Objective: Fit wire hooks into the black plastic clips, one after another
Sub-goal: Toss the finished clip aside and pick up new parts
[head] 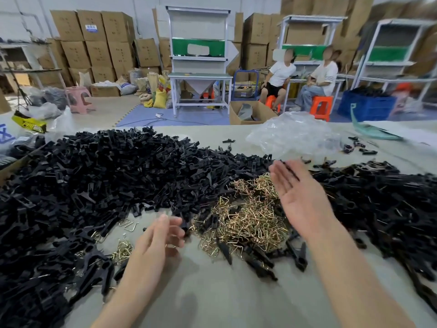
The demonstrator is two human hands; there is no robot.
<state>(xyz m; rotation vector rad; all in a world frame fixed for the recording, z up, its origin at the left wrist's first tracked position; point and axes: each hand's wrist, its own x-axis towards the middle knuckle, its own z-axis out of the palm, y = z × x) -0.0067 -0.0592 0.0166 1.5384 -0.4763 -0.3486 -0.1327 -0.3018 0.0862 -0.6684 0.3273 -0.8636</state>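
Beige bench top point(212, 304): black plastic clips point(94, 181) heaped left, wire hooks point(248, 218) tangled centre. Our left hand point(158, 240) and right hand point(300, 192) hover loose and empty by the hooks. Hooks probably light, springy, snag-prone, so we pinch one straight leg. Clips look rigid: grip the body.

The light was bright and even, leaving only faint, soft shadows on the desk point(212, 292). The left hand point(153, 242) was smeared by motion blur. At the right edge the shelving point(397, 50) looked bent and hazy.
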